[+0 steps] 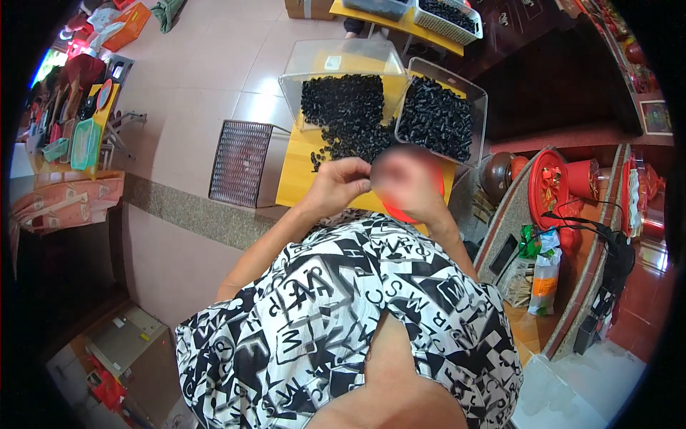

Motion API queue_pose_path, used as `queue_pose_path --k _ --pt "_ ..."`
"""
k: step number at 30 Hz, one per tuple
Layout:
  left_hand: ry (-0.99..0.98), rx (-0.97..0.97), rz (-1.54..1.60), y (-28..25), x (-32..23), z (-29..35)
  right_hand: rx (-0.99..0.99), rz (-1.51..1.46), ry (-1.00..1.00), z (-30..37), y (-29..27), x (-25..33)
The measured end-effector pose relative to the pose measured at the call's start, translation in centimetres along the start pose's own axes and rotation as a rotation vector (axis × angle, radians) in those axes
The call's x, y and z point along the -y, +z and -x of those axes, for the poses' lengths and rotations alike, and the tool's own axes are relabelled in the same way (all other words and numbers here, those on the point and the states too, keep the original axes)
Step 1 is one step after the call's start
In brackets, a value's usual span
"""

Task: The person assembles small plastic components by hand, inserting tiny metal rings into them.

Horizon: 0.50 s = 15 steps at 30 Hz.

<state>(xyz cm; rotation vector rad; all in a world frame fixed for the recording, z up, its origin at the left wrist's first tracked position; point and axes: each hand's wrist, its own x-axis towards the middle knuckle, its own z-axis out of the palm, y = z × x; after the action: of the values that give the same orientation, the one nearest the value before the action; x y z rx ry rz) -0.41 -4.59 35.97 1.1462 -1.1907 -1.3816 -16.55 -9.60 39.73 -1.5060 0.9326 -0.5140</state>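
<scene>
My left hand (334,189) is raised over the near edge of a yellow table (296,166), thumb and fingers pinched together. What sits in the pinch is too small to make out. Close beside it is my right hand (414,187), its fingers hidden by a round blur. Under the right hand shows part of a red round dish (437,171). Just beyond both hands, small black parts (357,139) lie spread in a heap on the table. The heap runs back into a clear plastic tub (389,63). More black parts fill a second clear tub (484,114) at the right.
A dark slatted crate (239,161) stands on the floor left of the table. Farther back, another yellow table (400,27) carries a white basket (468,32) of black parts. To the right, a curved stone-edged counter (504,222) holds red trays and packets.
</scene>
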Motion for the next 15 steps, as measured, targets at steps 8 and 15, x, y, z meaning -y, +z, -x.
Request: queue_pose_path --k 8,15 --pt "-0.086 -0.241 0.641 -3.2 1.3 0.6 0.072 -0.608 0.243 -2.5 -2.5 -7.1" --pt "-0.140 -0.360 0.669 -4.6 2.4 2.5 0.031 -0.434 0.556 -5.0 1.0 -18.1"
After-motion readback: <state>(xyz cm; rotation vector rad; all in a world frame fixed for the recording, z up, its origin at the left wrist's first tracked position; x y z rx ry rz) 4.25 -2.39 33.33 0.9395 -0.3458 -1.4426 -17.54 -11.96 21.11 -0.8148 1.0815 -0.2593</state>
